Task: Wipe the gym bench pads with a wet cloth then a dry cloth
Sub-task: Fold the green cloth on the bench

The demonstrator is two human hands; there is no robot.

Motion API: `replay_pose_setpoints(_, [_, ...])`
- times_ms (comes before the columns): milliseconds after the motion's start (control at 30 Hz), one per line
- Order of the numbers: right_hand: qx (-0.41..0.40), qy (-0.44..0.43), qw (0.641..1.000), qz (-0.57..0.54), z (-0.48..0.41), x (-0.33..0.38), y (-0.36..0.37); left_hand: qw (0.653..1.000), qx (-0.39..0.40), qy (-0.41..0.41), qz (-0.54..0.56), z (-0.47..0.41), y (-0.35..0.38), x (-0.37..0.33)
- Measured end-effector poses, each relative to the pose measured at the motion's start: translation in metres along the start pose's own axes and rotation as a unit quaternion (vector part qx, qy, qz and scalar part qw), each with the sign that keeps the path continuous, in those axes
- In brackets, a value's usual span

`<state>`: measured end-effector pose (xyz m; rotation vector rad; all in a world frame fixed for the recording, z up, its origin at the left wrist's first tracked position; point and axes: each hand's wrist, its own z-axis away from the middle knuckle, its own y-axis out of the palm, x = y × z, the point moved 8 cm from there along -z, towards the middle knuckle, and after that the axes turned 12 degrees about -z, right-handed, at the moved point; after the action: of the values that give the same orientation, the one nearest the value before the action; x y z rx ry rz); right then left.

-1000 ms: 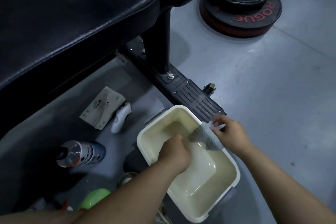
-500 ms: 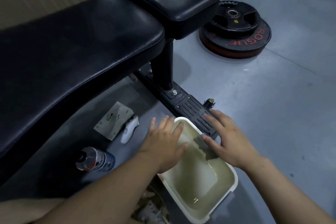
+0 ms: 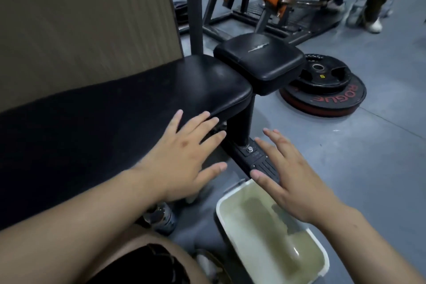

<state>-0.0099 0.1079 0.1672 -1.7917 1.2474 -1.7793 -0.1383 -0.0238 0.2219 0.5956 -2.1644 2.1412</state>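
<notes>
Take the cloth (image 3: 288, 223), seemingly the grey patch sunk in the basin's (image 3: 220, 214) murky water under the right hand (image 3: 292, 182), by an edge; expect limp, heavy, dripping fabric needing a wring. Holding nothing, right hand and left hand (image 3: 184, 157) alike, fingers spread straight. Beyond, the bench's black pad (image 3: 196, 80): firm, smooth, probably slick once wet, fit for flat pressing strokes.

The left hand (image 3: 184, 159), fingers (image 3: 202, 120) spread, over the bench pad (image 3: 138, 104) edge; right hand (image 3: 292, 182) flat above the basin (image 3: 219, 205) and cloth (image 3: 283, 217).
</notes>
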Motion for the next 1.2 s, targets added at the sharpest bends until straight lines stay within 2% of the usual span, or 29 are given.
replay_pose_setpoints(233, [0.029,-0.067,0.997,-0.012,-0.033,0.096,-0.003,0.988,-0.013,-0.154,0.030,0.095,-0.032,0.078])
replay_pose_setpoints(500, [0.074,-0.147,0.986,-0.001,-0.063,0.207,0.028,0.945,-0.016,-0.323,0.043,0.218,-0.039,0.158])
replay_pose_setpoints(867, [0.136,-0.240,0.961,0.023,-0.092,0.365,0.105,0.899,-0.032,-0.435,0.032,0.353,-0.042,0.222])
replay_pose_setpoints(1200, [0.186,-0.268,0.945,0.033,-0.113,0.488,0.179,0.833,-0.040,-0.549,0.057,0.468,-0.033,0.282])
